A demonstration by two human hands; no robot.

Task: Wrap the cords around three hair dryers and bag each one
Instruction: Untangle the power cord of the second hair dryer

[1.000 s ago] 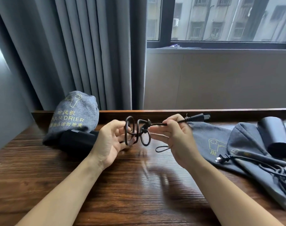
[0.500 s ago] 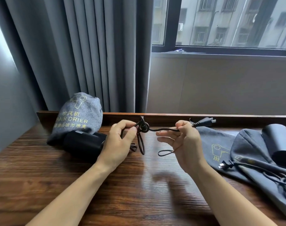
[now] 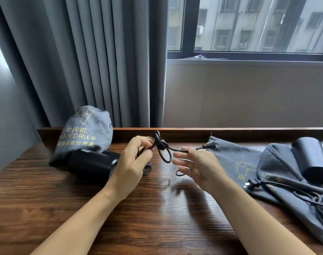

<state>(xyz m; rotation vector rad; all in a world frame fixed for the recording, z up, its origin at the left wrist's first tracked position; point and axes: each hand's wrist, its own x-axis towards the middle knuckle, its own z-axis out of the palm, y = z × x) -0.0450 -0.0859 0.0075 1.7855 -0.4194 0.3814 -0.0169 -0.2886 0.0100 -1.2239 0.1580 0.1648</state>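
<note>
Nearest to me, both forearms reach up from the bottom edge over the dark wooden tabletop (image 3: 46,190). At centre frame my left hand (image 3: 133,162) has thumb and fingertips pinched together on a bundle of the black cord (image 3: 165,150), held just above the table. The cord is knotted into a small tangle with a loop hanging below it. My right hand (image 3: 197,163) sits just right of that loop, fingers spread and relaxed; the cord runs across the top of its index finger toward the plug (image 3: 205,146), but I cannot tell whether the thumb presses it.

At middle left, a black hair dryer (image 3: 91,163) lies on its side with its back end tucked inside a grey fabric bag (image 3: 87,131) printed "HAIR DRIER" in yellow. At middle right, two more grey bags lie flat: one (image 3: 234,157) with a yellow dryer logo, the other (image 3: 278,173) overlapping it. A second black hair dryer (image 3: 311,161) rests on them at the right edge, its own cord and plug (image 3: 252,184) trailing loose over the fabric.

Behind the table's raised back edge hang grey curtains (image 3: 83,61) at upper left, and a window (image 3: 258,24) at upper right.
</note>
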